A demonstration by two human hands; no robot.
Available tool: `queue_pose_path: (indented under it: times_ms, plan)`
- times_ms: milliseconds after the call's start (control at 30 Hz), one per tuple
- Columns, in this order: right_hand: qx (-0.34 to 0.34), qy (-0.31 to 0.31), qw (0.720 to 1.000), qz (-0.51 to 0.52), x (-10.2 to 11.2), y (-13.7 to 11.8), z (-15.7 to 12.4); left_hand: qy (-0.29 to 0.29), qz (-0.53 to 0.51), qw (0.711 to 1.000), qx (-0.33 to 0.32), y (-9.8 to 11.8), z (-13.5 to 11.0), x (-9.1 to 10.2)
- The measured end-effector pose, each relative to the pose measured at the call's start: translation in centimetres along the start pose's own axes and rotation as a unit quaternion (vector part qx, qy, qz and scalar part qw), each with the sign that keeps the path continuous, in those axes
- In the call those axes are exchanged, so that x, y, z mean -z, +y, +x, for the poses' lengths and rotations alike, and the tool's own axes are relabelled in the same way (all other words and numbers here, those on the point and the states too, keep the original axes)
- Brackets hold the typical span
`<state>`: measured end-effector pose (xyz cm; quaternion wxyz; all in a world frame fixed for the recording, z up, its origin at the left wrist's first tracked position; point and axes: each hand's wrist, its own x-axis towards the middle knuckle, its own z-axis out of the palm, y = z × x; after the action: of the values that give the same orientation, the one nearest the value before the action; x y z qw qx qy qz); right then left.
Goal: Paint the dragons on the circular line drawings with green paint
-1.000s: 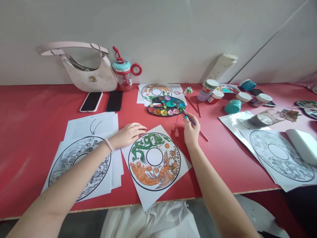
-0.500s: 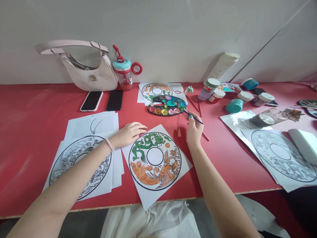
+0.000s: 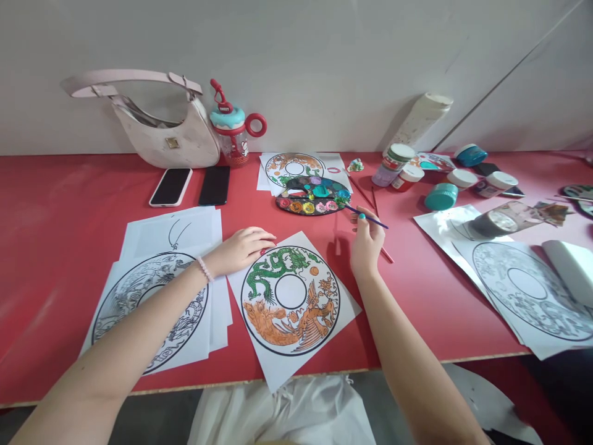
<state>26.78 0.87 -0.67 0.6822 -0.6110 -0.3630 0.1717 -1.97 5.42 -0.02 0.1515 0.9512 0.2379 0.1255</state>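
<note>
My right hand [image 3: 365, 242] pinches a thin paintbrush [image 3: 373, 219] with a dark blue handle. The brush tip meets the green paint at the right end of a black palette [image 3: 281, 201], whose wells hold several colours. My left hand [image 3: 245, 248] lies flat with fingers stretched out at the upper left corner of a white sheet [image 3: 276, 369]. On that sheet is a printed ring with a green dragon [image 3: 260, 276] at the top and an orange phoenix [image 3: 273, 324] below. A partly coloured sheet [image 3: 278, 162] lies behind the palette.
Line-drawing sheets [image 3: 115, 296] lie under my left forearm, with others [image 3: 523, 284] at the right. Two phones [image 3: 171, 187], a white handbag [image 3: 171, 151] and a drinking cup [image 3: 230, 145] stand back left. Paint jars [image 3: 441, 196] and a bottle [image 3: 493, 224] are at right; loose brushes lie beyond my right hand.
My right hand has shifted slightly to the right with the paintbrush, its tip still at the green paint. My left hand has stayed in place.
</note>
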Motion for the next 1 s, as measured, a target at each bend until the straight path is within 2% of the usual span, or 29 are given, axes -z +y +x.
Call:
queue_pose_path:
  times_ms: [233,333,533,767,900,1000]
  plan:
    - [0.038,0.035,0.999,-0.001,0.2,-1.2,-0.5,0.000,-0.007,1.000,0.000,0.0,0.0,0.0]
    - [0.053,0.028,0.998,-0.006,0.4,-1.8,-1.0,0.002,-0.002,1.000,-0.001,-0.1,0.0,-0.1]
    - [-0.004,-0.084,0.991,0.101,0.5,-3.2,-2.6,-0.007,-0.007,1.000,0.008,-0.2,-0.1,-0.1]
    - [-0.052,-0.239,0.963,0.115,0.1,-3.4,-4.3,-0.012,-0.019,1.000,0.015,-0.2,-0.1,-0.1]
    - [-0.069,-0.285,0.951,0.101,-0.1,-3.1,-4.9,-0.017,-0.020,1.000,0.014,-0.3,0.0,-0.1]
    - [-0.075,-0.298,0.947,0.098,-0.1,-3.1,-5.1,-0.020,-0.018,1.000,0.016,-0.2,0.0,0.0]
